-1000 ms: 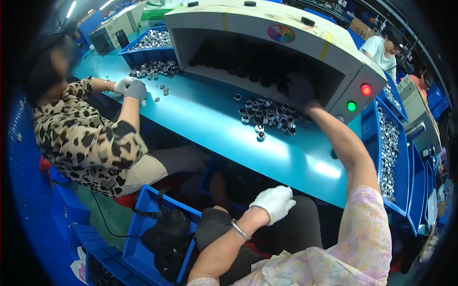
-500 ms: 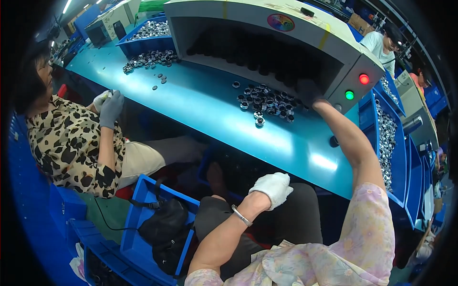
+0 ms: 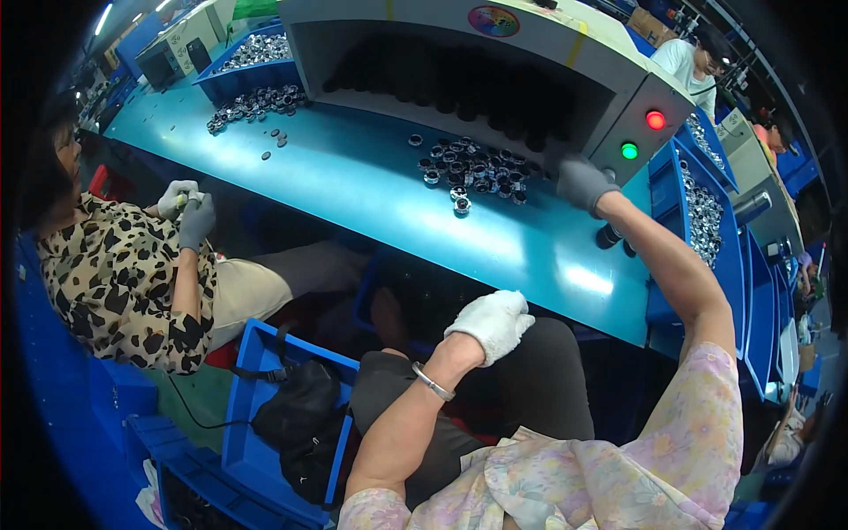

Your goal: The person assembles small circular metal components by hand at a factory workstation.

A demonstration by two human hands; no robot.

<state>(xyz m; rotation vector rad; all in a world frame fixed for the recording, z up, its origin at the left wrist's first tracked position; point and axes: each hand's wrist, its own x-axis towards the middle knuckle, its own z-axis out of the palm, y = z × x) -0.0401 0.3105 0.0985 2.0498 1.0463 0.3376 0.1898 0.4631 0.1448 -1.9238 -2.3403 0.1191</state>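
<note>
My left hand [image 3: 491, 327], in a white glove, is closed above my thigh near the table's front edge. Whatever it may hold is hidden. At the right end of the machine's opening is my right hand [image 3: 585, 184], in a grey glove; its fingers blur into the shadow, so any object in them cannot be made out. To its left, a cluster of small shiny ring-shaped parts [image 3: 477, 168] with dark centres lies on the blue-green tabletop [image 3: 353, 194]. Rows of dark round pieces [image 3: 468, 102] line the shaded inside of the box-shaped machine [image 3: 300, 44].
Blue bins of shiny parts stand at right [image 3: 702, 208] and far left [image 3: 247, 62]. Dark cylindrical pieces [image 3: 609, 236] stand beside my right wrist. A co-worker [image 3: 124, 283] sits at left, hands together. A blue crate [image 3: 238, 442] with a black bag is beside me.
My right hand has drawn out of the machine's dark opening toward me. The left hand stays closed near my thigh. The whole view has shifted slightly.
</note>
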